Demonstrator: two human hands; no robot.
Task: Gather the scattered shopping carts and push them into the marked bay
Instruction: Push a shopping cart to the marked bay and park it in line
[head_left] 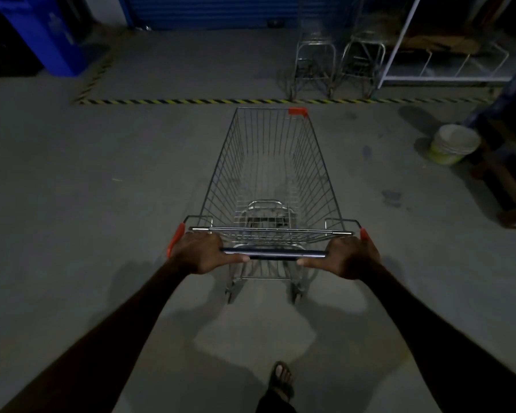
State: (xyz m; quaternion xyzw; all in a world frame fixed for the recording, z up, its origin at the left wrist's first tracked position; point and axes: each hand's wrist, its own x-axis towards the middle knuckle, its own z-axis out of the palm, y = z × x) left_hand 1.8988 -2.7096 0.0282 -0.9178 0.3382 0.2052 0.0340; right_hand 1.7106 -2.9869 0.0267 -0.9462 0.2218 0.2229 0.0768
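Fingers (206, 237) of the left hand (197, 252) curled tight over the dark handle bar (273, 254) of the shopping cart (270, 180), thumb tucked under the bar. Fingers of the right hand (352, 256) wrapped round the same bar at its other end, thumb under too. Nothing else held. One hand at each end of the bar, probably to keep the cart straight and easy to steer. Arms stretched out long, so likely pushing.

Cart out on the floor (102, 204), basket with nothing inside, nose aimed at the striped yellow-and-black line (191, 101) and just short of it. Line likely the edge of the marked bay. Past the line and off to the right of the cart's nose, two parked carts (338, 65), side by side and close together. Beside them, a white rack (447, 64). Far past the line to the left, a blue bin (49, 31). Right of the cart, well apart, a pale bucket (455, 143). Behind the cart, one foot in a sandal (282, 380) on the floor.

Cart not yet over the line, so more pushing needed.
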